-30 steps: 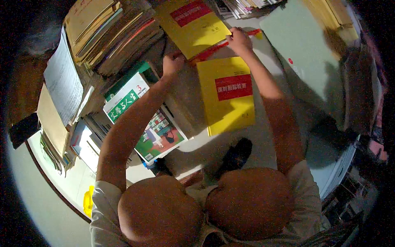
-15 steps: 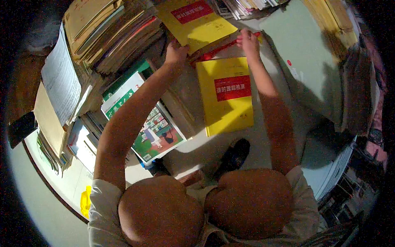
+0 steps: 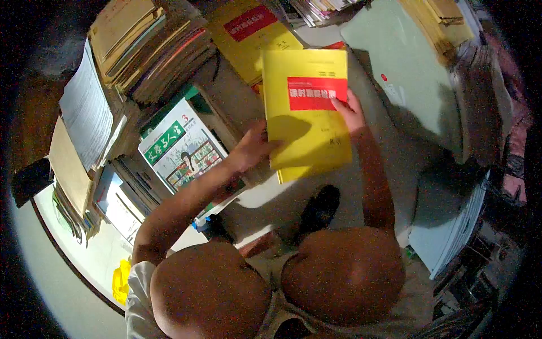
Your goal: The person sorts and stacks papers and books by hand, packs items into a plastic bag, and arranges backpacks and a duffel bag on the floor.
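Both my hands hold a yellow book [image 3: 307, 127] with a red title block over a second yellow book [image 3: 305, 174], whose lower edge shows beneath it. My left hand [image 3: 252, 150] grips the held book's left side, with some fingers hidden. On its right edge, my right hand [image 3: 351, 112] has the thumb on the cover and the fingers behind. Farther back lies another yellow book [image 3: 276, 50] with a red block. Left of my left hand is a magazine [image 3: 183, 148] with a green title strip and a drawn figure, partly covered by my forearm.
Tall stacks of papers and books [image 3: 161, 59] stand at the left back. A pale green board or sheet [image 3: 395, 51] lies at the right. Pale blue sheets [image 3: 449, 229] are at the lower right, and a yellow bag [image 3: 121, 281] is at the lower left. My shoe [image 3: 319, 212] is below the books.
Both hands have come back toward me from the rear pile. A yellow book is now between them, over the one lying in front. More of the magazine's cover shows.
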`<state>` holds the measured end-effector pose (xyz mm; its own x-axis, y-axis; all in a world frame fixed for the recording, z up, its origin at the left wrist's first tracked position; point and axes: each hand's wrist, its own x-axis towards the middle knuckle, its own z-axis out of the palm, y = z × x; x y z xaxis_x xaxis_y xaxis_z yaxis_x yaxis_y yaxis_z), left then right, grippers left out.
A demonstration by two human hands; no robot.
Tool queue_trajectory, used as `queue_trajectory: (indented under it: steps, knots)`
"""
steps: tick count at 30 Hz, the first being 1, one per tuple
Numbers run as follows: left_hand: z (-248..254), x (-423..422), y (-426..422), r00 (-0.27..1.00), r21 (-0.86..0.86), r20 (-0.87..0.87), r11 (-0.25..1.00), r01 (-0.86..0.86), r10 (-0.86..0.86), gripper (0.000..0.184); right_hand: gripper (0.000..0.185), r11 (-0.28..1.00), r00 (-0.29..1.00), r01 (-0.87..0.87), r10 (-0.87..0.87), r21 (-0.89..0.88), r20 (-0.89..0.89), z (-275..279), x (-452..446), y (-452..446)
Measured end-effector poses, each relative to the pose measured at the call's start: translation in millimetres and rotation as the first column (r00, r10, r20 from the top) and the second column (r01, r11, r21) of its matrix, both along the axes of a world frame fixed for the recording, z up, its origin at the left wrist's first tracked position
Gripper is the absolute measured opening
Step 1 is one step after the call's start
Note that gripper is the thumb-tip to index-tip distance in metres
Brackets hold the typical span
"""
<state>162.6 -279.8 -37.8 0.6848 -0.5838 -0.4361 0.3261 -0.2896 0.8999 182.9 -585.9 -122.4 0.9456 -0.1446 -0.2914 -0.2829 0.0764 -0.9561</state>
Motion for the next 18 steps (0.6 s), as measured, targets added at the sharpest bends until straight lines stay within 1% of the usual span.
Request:
queue_trajectory:
  steps: [1, 2, 3, 4, 6, 7, 9, 11, 12, 13, 14, 15, 16, 17, 18]
  knots:
    - [-8.6, -5.8, -5.4, 0.989, -0.089, -0.062, 0.986, -0.142, 0.137, 0.039, 0.042, 0.988, 0.997, -0.047, 0.054, -0.147, 0.046, 2.0, -10.0, -5.7]
    - [-15.9, -11.8, -7.5, 0.955, -0.167, -0.138, 0.944, -0.284, 0.262, 0.037, 0.042, 0.988, 0.997, -0.05, 0.057, -0.147, 0.047, 4.9, -21.7, -11.5]
    - [-12.5, -13.6, -7.9, 0.955, -0.168, -0.134, 0.944, -0.285, 0.264, 0.037, 0.041, 0.986, 0.994, -0.101, 0.105, -0.131, 0.021, 15.7, -30.8, -12.8]
    - [-9.0, -15.8, -8.3, 0.95, -0.08, -0.229, 0.969, -0.234, 0.21, 0.034, 0.039, 0.982, 0.988, -0.152, 0.152, -0.116, -0.004, 23.6, -36.8, -14.3]
    - [0.5, -22.4, -12.6, 0.931, 0.001, -0.325, 0.985, -0.174, 0.165, 0.032, 0.038, 0.982, 0.989, -0.149, 0.147, -0.115, -0.03, 16.3, -47.7, -18.2]
    - [10.1, -25.7, -17.4, 0.954, 0.046, -0.27, 0.991, -0.125, 0.133, 0.031, 0.036, 0.983, 0.988, -0.146, 0.141, -0.11, -0.058, 12.9, -50.3, -19.5]
    - [2.2, -31.1, -19.0, 0.971, 0.099, -0.216, 0.992, -0.079, 0.099, 0.03, 0.035, 0.985, 0.987, -0.149, 0.144, -0.082, -0.07, 15.1, -52.8, -20.8]
    - [-37.9, -38.3, -19.5, 0.998, 0.105, -0.069, 0.994, -0.006, 0.013, 0.035, 0.034, 0.988, 0.987, -0.147, 0.142, -0.057, -0.082, 15.7, -54.2, -22.9]
    - [-40.7, -40.3, -20.6, 0.998, 0.109, -0.067, 0.994, -0.008, 0.015, 0.035, 0.033, 0.976, 0.984, -0.162, 0.149, -0.147, -0.099, 11.5, -54.1, -24.9]
    - [-41.8, -41.3, -19.4, 1.0, 0.196, 0.007, 0.981, -0.012, 0.01, 0.036, 0.032, 0.956, 0.981, -0.179, 0.156, -0.232, -0.114, 6.9, -52.1, -24.8]
    - [-46.6, -42.1, -17.3, 0.999, 0.239, 0.043, 0.971, -0.015, 0.005, 0.037, 0.032, 0.958, 0.981, -0.18, 0.158, -0.225, -0.113, 4.0, -52.2, -27.0]
    - [-51.9, -43.1, -15.2, 0.997, 0.283, 0.078, 0.959, -0.02, -0.002, 0.037, 0.03, 0.869, 0.99, -0.139, 0.123, -0.475, -0.065, 5.5, -50.9, -29.1]
    - [-60.0, -37.4, -13.2, 0.993, 0.303, 0.094, 0.948, -0.101, 0.076, 0.036, 0.029, 0.717, 0.995, -0.075, 0.102, -0.693, -0.003, 5.4, -46.9, -31.4]
    - [-68.0, -32.6, -9.2, 0.989, 0.311, 0.098, 0.941, -0.137, 0.111, 0.036, 0.028, 0.733, 0.997, 0.018, 0.039, -0.68, 0.069, 3.9, -44.3, -32.3]
    - [-69.1, -25.4, -5.9, 0.984, 0.319, 0.103, 0.932, -0.172, 0.146, 0.035, 0.028, 0.731, 0.997, 0.019, 0.034, -0.682, 0.064, 1.4, -42.5, -37.7]
